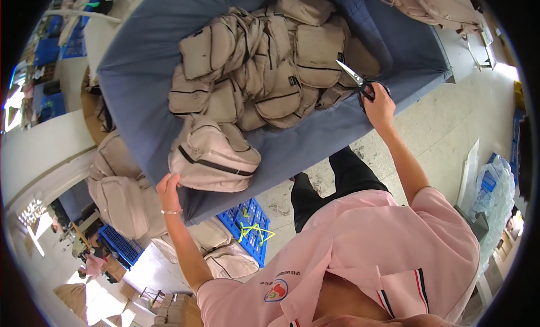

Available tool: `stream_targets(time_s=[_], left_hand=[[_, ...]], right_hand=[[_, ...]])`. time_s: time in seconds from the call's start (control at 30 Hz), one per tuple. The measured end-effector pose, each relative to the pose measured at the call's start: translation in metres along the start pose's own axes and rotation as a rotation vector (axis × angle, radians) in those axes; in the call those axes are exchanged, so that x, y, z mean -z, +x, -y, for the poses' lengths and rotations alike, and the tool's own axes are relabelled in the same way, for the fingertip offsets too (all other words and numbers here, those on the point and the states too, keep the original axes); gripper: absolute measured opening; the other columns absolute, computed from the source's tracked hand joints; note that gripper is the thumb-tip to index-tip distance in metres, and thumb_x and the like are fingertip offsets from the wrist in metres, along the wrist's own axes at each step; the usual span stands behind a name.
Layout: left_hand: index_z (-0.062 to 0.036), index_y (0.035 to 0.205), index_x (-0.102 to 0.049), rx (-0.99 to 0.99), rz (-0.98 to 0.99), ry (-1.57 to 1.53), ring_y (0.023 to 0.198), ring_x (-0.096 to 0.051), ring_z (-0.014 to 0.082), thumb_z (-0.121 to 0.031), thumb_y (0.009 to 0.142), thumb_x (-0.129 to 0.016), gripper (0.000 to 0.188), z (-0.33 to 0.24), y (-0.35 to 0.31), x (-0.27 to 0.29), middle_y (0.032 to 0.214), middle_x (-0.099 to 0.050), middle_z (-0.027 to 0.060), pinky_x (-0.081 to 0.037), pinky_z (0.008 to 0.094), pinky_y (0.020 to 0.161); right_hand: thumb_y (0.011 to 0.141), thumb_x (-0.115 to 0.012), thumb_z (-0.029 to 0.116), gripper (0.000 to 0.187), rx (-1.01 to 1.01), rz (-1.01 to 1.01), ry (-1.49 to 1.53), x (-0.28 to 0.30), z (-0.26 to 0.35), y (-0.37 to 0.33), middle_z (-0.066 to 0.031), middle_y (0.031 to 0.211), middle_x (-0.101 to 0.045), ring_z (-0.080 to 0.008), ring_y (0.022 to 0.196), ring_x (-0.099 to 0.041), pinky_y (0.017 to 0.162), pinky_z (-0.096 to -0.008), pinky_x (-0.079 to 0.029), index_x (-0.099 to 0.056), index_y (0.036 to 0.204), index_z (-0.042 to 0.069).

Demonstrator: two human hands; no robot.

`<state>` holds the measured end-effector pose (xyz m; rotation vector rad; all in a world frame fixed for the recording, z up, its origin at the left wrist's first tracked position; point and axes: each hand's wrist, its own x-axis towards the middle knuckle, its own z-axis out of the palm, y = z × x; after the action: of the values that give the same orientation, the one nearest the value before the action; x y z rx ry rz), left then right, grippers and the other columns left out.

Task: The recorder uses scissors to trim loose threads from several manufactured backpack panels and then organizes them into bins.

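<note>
My right hand (380, 106) is closed round the black handles of a pair of scissors (354, 75), over the near right side of the blue fabric bin (315, 144). The metal blades are parted slightly and point up and left, toward the bags. At the bin's near left corner, my left hand (169, 193) grips the lower edge of a beige backpack (216, 155) with a black zipper strip. That backpack rests partly on the bin's near side. Behind it, a heap of similar beige bags (253, 68) fills the bin's middle.
More beige bags (121, 197) lie outside the bin on the left. A blue plastic crate (250, 228) with a yellow-green cord stands below the near edge. Another beige bag (433, 9) sits beyond the far right corner. Clear plastic wrapping (495, 195) lies at right.
</note>
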<state>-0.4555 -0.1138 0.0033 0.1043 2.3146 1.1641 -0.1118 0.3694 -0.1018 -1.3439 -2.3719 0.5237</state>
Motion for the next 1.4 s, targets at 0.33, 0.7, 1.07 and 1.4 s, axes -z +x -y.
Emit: stream_targets(time_s=[0.33,0.7,1.07,1.4], left_hand=[[-0.003,0.067,-0.05,-0.929,0.152,0.787,0.08,-0.056,0.0291,-0.009,0.078,-0.068,0.022,-0.156,-0.2,0.037,0.072,-0.054,0.011,-0.043,0.0404,0.071],[-0.003,0.064,-0.058,-0.929,0.377,0.415,0.075,-0.058,0.0318,-0.015,0.08,-0.059,0.021,-0.031,-0.203,-0.173,0.07,-0.06,0.0128,-0.046,0.0433,0.072],[-0.0017,0.074,-0.06,-0.704,0.545,0.24,0.078,-0.06,0.0306,-0.024,0.089,-0.063,0.027,0.004,-0.234,-0.216,0.077,-0.062,0.0119,-0.048,0.0402,0.075],[0.0027,0.114,-0.061,-0.188,-0.553,0.251,0.106,-0.058,0.0351,-0.038,0.086,-0.07,0.05,0.08,-0.132,-0.162,0.112,-0.063,0.0194,-0.044,0.0416,0.094]], right_hand=[[0.079,-0.073,0.007,0.024,-0.107,0.393,0.888,0.021,0.127,-0.099,-0.0074,0.078,-0.064,-0.0118,0.067,-0.06,0.062,-0.0298,-0.049,-0.058,0.095,-0.001],[0.087,-0.074,0.03,0.033,-0.212,0.693,0.87,0.088,0.16,-0.197,-0.003,0.077,-0.064,-0.0084,0.064,-0.057,0.058,-0.0264,-0.045,-0.055,0.089,0.003],[0.076,-0.081,0.022,0.039,-0.057,0.463,0.876,0.028,0.108,-0.191,-0.0061,0.069,-0.05,-0.0141,0.067,-0.045,0.061,-0.0339,-0.042,-0.052,0.088,-0.002],[0.081,-0.078,0.018,0.032,-0.187,0.54,0.893,0.056,0.108,-0.194,0.0032,0.077,-0.054,-0.0082,0.069,-0.049,0.062,-0.0286,-0.042,-0.055,0.095,0.002]])
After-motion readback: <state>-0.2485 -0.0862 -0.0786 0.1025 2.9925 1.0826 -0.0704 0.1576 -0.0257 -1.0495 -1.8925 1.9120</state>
